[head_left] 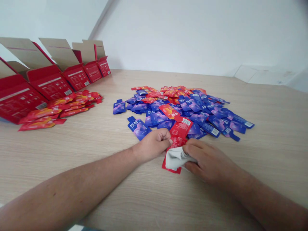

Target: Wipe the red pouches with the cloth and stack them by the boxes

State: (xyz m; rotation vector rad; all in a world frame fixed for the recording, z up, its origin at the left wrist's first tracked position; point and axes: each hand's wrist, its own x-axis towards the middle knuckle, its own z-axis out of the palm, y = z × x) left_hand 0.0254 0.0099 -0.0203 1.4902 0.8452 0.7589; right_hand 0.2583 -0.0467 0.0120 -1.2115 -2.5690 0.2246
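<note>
A red sachet (181,130), its printed back with a barcode facing up, lies at the near edge of a mixed heap. My left hand (155,142) is closed at its left edge, the thumb and curled fingers gripping it. My right hand (208,157) is closed on a folded pale cloth (176,158), which rests on the lower part of the same sachet. Beyond both hands spreads the heap of blue-purple sachets (194,106) and red-orange sachets (169,111). One blue sachet (139,127) lies just past my left hand.
Several red cardboard boxes (49,84) with raised flaps stand in a row at the left. Before them lies a stack of red-orange sachets (72,104). White sheet-like material (264,75) sits at the back right of the wooden table (96,150), against the white wall.
</note>
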